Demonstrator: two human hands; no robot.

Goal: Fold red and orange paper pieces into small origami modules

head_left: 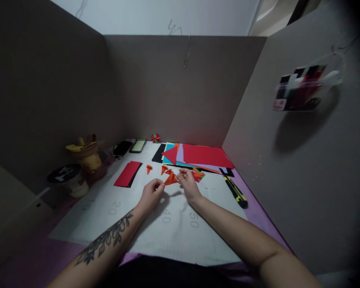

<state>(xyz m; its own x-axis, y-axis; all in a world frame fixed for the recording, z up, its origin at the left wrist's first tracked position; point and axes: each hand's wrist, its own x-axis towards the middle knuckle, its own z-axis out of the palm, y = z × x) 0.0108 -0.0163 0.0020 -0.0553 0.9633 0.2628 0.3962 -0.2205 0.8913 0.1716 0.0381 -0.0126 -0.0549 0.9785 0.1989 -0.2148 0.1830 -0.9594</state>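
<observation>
Over the middle of the white sheet, my left hand (151, 195) pinches the left end of an orange folded paper piece (171, 179). At its other end, the fingers of my right hand (189, 186) are closed on the same piece. Just beyond lie a few small orange folded paper units, one (149, 169) off to the left and another (163, 169) nearer the middle. Partly behind my right hand is a cluster of orange, red and green folded paper (199, 175).
Red and black paper strips (127, 174) lie at left, near cups (69, 180). Coloured sheets (208, 156) are stacked at the back right. A yellow-black utility knife (235, 192) lies at right. Phones (138, 146) and a red-green paper ornament (155, 138) sit by the back wall.
</observation>
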